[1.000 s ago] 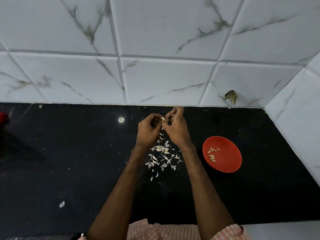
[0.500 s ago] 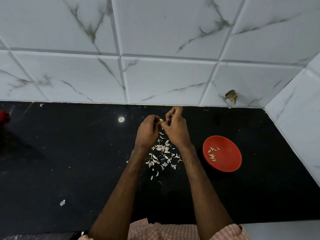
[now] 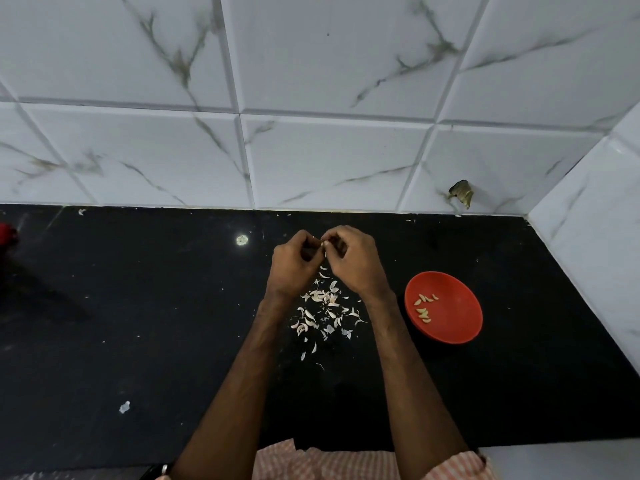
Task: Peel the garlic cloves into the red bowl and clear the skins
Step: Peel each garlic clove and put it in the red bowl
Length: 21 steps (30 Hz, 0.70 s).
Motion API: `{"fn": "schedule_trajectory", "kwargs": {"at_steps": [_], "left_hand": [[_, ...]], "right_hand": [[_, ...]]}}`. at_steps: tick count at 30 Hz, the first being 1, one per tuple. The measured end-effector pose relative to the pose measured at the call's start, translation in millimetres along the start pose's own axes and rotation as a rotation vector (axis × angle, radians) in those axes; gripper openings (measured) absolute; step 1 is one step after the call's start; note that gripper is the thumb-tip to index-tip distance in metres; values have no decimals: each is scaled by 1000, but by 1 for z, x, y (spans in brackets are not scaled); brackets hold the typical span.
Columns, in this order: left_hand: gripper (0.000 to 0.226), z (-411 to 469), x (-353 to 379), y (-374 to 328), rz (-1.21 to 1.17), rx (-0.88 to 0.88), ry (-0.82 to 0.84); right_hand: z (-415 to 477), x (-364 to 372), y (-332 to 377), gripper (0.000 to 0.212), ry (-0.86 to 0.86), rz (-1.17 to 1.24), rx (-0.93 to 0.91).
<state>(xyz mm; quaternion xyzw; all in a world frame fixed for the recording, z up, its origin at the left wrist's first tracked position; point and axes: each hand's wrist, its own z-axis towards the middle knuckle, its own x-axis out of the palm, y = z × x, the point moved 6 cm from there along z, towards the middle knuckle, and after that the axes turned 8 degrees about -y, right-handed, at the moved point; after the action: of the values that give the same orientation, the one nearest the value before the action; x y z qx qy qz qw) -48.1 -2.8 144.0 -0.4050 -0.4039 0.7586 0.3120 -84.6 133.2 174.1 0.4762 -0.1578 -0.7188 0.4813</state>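
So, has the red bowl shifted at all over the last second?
No. The red bowl keeps its spot on the black counter, the same gap from the side wall and from the pile of skins.

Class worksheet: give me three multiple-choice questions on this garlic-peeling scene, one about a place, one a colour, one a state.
1. Where is the red bowl?
A. On the counter, right of the right hand.
B. At the counter's far left edge.
C. Held in the air.

2. What colour is the counter?
A. White.
B. Black.
C. Brown.

3. What are the hands doing?
A. Resting flat.
B. Lifting the bowl.
C. Pinching a garlic clove above the skins.

Answers: 1A, it sits beside the right wrist; 2B, pale skins lie on black; 3C, left hand and right hand fingertips meet on the clove.
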Motion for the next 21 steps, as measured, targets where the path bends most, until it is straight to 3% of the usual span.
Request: {"fn": "schedule_trajectory", "kwargs": {"at_steps": [10, 17, 21], "left_hand": [[12, 9, -2, -1, 36, 83, 90], [6, 11, 2, 0, 26, 41, 108], [7, 10, 4, 1, -125, -45, 83]], "right_hand": [[-4, 2, -2, 7, 2, -87, -78], [-4, 0, -7, 7, -22, -9, 20], [-5, -2, -12, 7, -77, 81, 103]]}}
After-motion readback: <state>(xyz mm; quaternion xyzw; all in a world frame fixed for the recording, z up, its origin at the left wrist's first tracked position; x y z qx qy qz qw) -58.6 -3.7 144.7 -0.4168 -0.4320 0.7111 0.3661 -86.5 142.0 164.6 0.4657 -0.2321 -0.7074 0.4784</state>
